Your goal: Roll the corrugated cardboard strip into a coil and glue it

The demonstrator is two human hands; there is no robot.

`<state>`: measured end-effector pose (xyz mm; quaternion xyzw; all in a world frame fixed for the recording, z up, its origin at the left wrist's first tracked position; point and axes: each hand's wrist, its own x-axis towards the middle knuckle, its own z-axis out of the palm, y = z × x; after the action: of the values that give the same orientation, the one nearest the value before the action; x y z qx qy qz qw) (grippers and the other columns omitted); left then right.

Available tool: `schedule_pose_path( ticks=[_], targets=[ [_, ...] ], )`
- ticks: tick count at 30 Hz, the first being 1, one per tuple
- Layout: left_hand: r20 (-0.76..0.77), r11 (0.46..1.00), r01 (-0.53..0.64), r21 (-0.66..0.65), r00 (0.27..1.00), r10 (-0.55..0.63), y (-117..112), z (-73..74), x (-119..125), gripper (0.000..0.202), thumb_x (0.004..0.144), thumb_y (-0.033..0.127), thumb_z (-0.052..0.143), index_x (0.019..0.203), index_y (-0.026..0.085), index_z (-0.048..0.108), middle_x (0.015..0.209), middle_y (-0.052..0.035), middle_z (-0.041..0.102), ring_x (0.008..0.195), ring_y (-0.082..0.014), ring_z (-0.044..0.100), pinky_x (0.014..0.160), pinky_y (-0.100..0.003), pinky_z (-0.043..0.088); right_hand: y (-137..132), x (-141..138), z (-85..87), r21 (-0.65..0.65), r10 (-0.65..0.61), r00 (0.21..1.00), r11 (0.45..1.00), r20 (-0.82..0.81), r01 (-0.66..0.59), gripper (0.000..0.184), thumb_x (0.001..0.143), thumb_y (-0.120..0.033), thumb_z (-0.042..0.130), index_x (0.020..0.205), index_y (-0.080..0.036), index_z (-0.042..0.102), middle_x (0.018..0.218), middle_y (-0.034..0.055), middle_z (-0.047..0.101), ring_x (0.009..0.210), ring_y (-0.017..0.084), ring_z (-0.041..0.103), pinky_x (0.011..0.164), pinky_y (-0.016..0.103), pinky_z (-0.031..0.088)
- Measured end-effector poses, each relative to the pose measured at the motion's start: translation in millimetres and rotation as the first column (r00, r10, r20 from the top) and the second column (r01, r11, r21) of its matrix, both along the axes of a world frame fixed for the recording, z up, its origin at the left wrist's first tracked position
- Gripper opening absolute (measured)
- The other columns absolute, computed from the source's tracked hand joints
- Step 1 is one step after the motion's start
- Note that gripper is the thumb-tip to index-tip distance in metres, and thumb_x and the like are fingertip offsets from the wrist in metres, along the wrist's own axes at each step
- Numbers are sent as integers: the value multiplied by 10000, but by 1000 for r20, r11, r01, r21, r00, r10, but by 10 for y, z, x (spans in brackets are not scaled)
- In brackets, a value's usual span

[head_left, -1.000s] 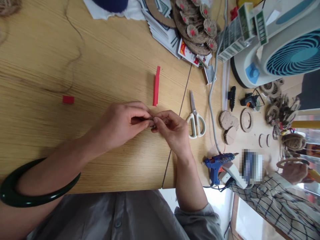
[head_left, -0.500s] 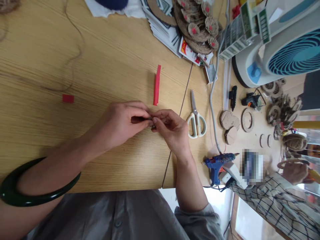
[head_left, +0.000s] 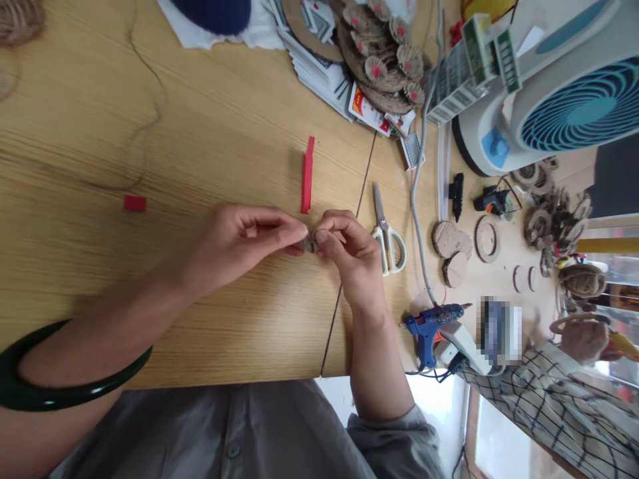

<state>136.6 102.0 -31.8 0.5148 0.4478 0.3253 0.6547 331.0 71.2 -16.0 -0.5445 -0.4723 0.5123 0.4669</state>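
Between my fingertips is a small brown ridged piece [head_left: 310,243], like corrugated card, mostly covered by the fingers. My left hand [head_left: 244,241] pinches it from the left with thumb and forefinger. From the right, my right hand [head_left: 353,261] has its thumb and curled fingers closed on the same piece. A red paper strip [head_left: 307,176] lies on the table just beyond the fingertips. Close to my right hand rest scissors [head_left: 383,226] with pale handles, their blades pointing away from me. A short red paper piece [head_left: 134,203] lies left of my left hand.
A blue glue gun [head_left: 428,327] lies at the right near a white power strip [head_left: 466,346]. A grey cable [head_left: 415,193] runs past the scissors. Card discs [head_left: 455,269], a fan [head_left: 564,100] and a flower-decorated twine piece [head_left: 377,68] stand farther off. Loose twine [head_left: 158,113] trails at left.
My fingers have shifted around the small piece, and more of it shows between them. My left thumb now lies straighter along it. The whole view has moved slightly.
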Motion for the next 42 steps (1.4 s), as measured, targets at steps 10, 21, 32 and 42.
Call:
schedule_pose_path(
  ticks=[10,21,32,42],
  targets=[
    [191,985,72,-156,981,-41,19,115,123,188,792,380,886,928,260,835,944,-23,861,935,-243,827,911,-369,681,33,-13,-113,-130,-107,946,989,-306,70,324,783,-498,915,885,-251,732,742,-37,727,620,119,644,583,246,613],
    [82,995,-24,-97,996,32,5,-7,91,253,805,454,895,963,260,864,909,-26,858,785,-207,789,756,-310,671,-2,-119,-101,10,-205,971,978,-119,208,288,766,-468,929,839,-243,765,816,-15,744,622,131,695,550,265,652],
    [73,993,-104,-52,992,107,14,28,121,235,818,450,865,875,226,826,820,-24,834,757,-206,778,762,-322,665,-59,-130,-208,69,-117,993,991,-17,118,183,965,-406,762,1046,-243,744,729,-22,761,597,140,738,598,263,624],
    [-7,989,-127,-68,992,127,27,19,147,217,761,416,771,802,203,775,727,-10,773,623,-171,710,614,-275,571,-76,-62,-263,481,-183,863,874,472,-78,173,1056,-192,595,1122,-225,752,973,62,809,817,148,784,712,254,661]
  ],
)
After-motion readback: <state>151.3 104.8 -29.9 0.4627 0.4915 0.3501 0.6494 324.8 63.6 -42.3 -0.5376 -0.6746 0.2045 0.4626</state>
